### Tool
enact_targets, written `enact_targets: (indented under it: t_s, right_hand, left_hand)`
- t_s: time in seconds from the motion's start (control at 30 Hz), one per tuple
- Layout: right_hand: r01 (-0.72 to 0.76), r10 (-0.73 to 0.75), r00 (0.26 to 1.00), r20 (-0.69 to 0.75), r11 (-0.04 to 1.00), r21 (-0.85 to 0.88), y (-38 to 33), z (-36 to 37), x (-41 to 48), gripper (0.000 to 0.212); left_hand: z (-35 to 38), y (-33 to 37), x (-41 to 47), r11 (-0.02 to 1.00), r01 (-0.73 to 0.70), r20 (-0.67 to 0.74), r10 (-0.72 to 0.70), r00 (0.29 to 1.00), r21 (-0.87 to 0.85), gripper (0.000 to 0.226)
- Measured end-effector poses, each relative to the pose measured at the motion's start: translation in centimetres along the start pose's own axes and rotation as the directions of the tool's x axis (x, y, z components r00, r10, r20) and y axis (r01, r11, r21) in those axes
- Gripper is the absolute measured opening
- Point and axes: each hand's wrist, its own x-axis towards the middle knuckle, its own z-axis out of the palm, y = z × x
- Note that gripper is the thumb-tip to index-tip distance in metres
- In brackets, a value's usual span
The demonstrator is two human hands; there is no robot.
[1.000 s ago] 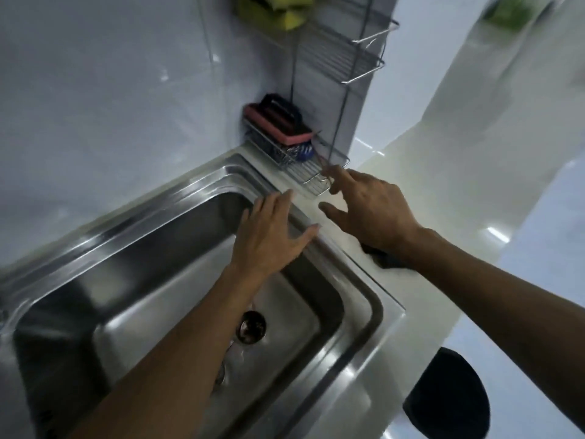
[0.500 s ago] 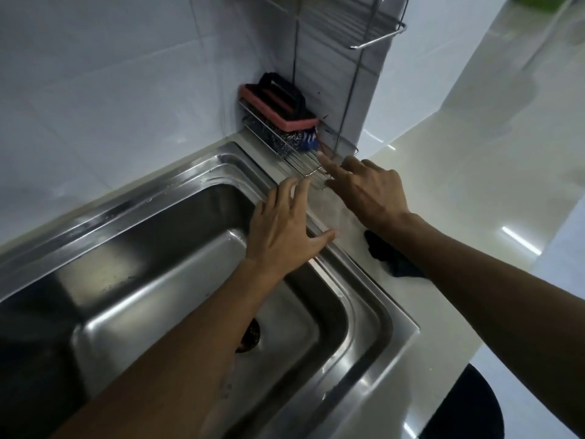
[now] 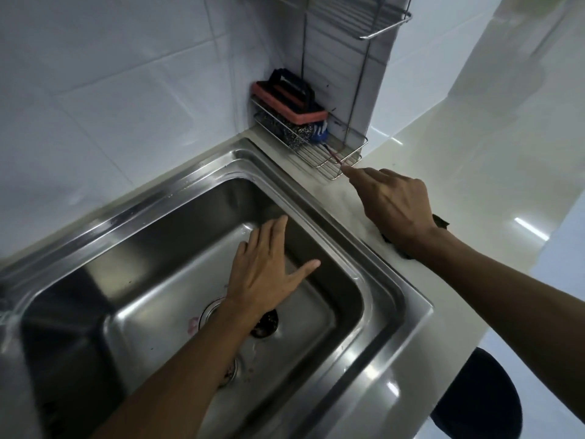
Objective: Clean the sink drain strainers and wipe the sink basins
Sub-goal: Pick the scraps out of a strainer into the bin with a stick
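A stainless sink basin (image 3: 158,248) fills the lower left. Its drain (image 3: 267,321) holds dark debris and is half hidden by my left forearm. A second round metal piece (image 3: 232,372), perhaps a strainer, peeks out below the forearm. My left hand (image 3: 269,267) hovers over the basin, fingers spread, holding nothing. My right hand (image 3: 392,204) is over the counter at the rack's front edge. Its fingertips pinch the end of a thin reddish handle of a small blue-bristled brush (image 3: 334,155) lying in the wire rack (image 3: 357,153).
The rack also holds a pink-and-black scrub brush (image 3: 291,96) and steel wool (image 3: 294,131). An upper wire shelf (image 3: 364,17) hangs above. A dark cloth (image 3: 441,221) lies on the pale counter under my right wrist. A black round object (image 3: 478,397) sits at the bottom right.
My right hand has gone from open and reaching to fingertips closed on the thin brush handle. My left hand has dropped from the sink rim back over the basin.
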Motion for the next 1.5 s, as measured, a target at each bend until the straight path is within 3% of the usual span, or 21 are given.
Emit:
enact_targets:
  t_s: [0.3,0.5,0.63,0.8,1.0,1.1,1.33,1.5]
  right_hand:
    - [0.066,-0.053,0.992,-0.116,0.991,0.114,-7.5,-3.5,-5.5,0.033]
    - [0.045,-0.034,0.998,-0.046,0.967,0.251,-13.0,-4.2,-10.1,0.032]
    - [-0.029,0.021,0.999,0.030,0.951,0.307,-15.7,-3.7,-12.5,0.028]
    - [-0.072,-0.016,0.978,0.208,0.911,0.407,-16.8,-2.8,-14.2,0.031]
    - [-0.175,0.058,0.959,0.276,0.889,0.424,-16.5,-3.8,-13.6,0.037]
    - [-0.247,0.127,0.955,0.269,0.841,0.481,-16.0,-5.0,-13.8,0.033]
    - [-0.372,0.372,0.915,0.154,0.634,0.678,-13.7,-8.5,-14.8,0.034]
    - [-0.404,0.541,0.837,0.079,0.514,0.757,-10.3,-11.4,-15.7,0.027]
  left_hand:
    - [1.4,-4.8,-7.5,0.997,0.018,0.044,-0.022,0.999,0.077,0.105]
    - [3.8,-7.7,-10.1,0.987,0.014,0.177,-0.043,0.983,0.163,0.103]
    - [6.2,-7.9,-10.5,0.993,-0.018,0.229,-0.009,0.973,0.114,0.098]
    - [9.4,-7.4,-10.2,0.997,0.073,0.269,-0.070,0.961,-0.002,0.095]
    - [8.9,-6.7,-9.7,0.988,0.142,0.180,-0.130,0.975,-0.058,0.074]
    - [6.5,-6.0,-9.9,0.990,0.124,0.061,-0.119,0.991,-0.072,0.074]
    - [-0.3,-1.5,-8.5,0.987,-0.047,-0.128,0.027,0.991,-0.156,0.083]
    - [-4.1,4.8,-7.0,0.978,-0.167,-0.207,0.139,0.969,-0.126,0.084]
